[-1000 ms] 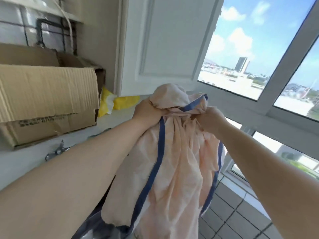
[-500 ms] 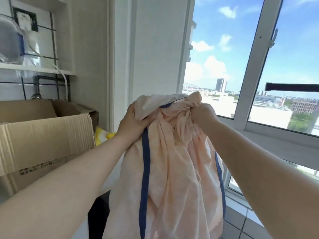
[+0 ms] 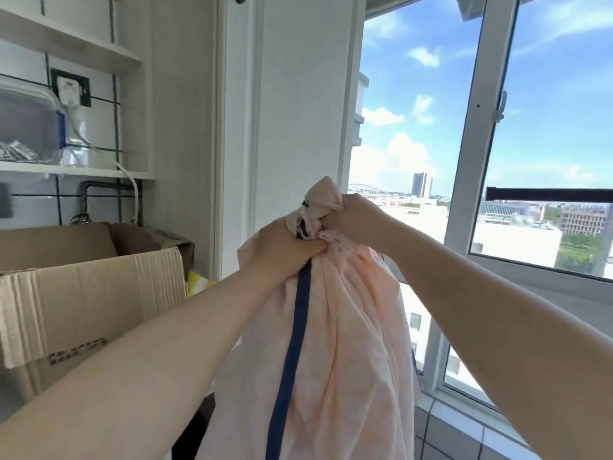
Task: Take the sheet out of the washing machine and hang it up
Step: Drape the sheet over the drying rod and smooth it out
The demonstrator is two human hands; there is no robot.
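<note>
single head-worn view faces forward, close behind raised arms, toward window.

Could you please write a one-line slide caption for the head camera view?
Both hands, left hand and right hand, grip a bunched peach sheet beside a sunny window.

Our two arms: bare from the frame's edge down to the fingers, no sleeves showing. Our left hand and right hand: ungloved, plain.

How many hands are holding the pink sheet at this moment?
2. The left hand grips the bunched top of the pink sheet beside the blue stripe; the right hand grips just above.
</note>
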